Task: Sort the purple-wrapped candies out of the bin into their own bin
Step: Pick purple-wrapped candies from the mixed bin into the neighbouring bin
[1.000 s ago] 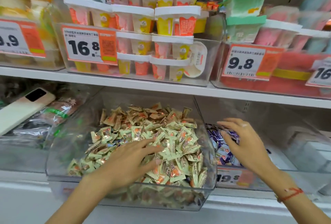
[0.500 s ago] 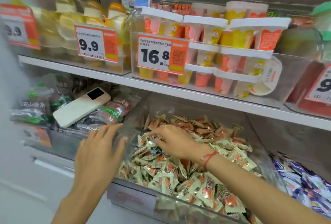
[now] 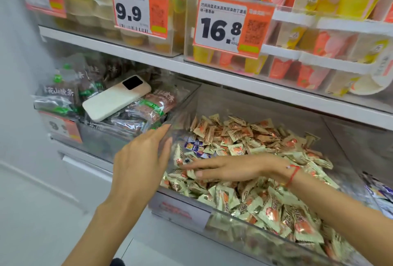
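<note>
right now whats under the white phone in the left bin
The white phone lies on clear packets of dark snack strips heaped in the left bin. Whatever sits directly beneath the phone, and deeper in the heap, is covered.

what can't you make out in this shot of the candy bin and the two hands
Head view only:
- Purple-wrapped candies: buried among pale green candies, so no count.
- Purple candy bin: cut off by the right edge.
- Right hand: fingertips sunk in wrappers, any grip hidden.
- Lower-left price tag: blurred.

Purple candies (image 3: 194,147) amid pale green/orange candies (image 3: 270,206); cream phone (image 3: 116,100); red wrist string (image 3: 293,175).
</note>
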